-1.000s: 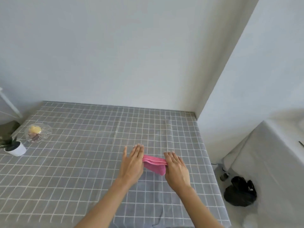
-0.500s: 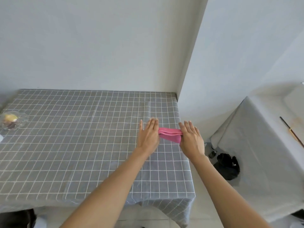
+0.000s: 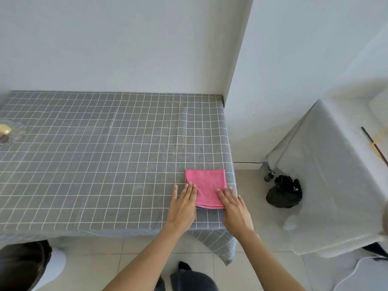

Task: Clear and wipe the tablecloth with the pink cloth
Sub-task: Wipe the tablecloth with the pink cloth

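We see the pink cloth point(image 3: 206, 186) lying flat as a folded square, its layered edges showing along the near side and its surface finely ribbed, a bright even pink. It sits near the right-hand edge of the grey tablecloth point(image 3: 105, 154), close to the near right corner, where the white grid lines run under it. Our left hand point(image 3: 184, 204) rests flat with straight fingers held close together, its fingertips on the cloth's left near edge and the palm on the tablecloth beside it. Our right hand point(image 3: 235, 206) lies flat on the cloth's right near corner, fingers straight and slightly fanned, pressing down rather than pinching. Far off at the left edge of the table stands a clear glass dish point(image 3: 11, 132) holding something yellow and something dark, which we cannot identify. Beyond the table's right side, on the tiled floor, sits a crumpled black bag point(image 3: 284, 195) beside a piece of furniture draped in a pale sheet point(image 3: 336, 175).
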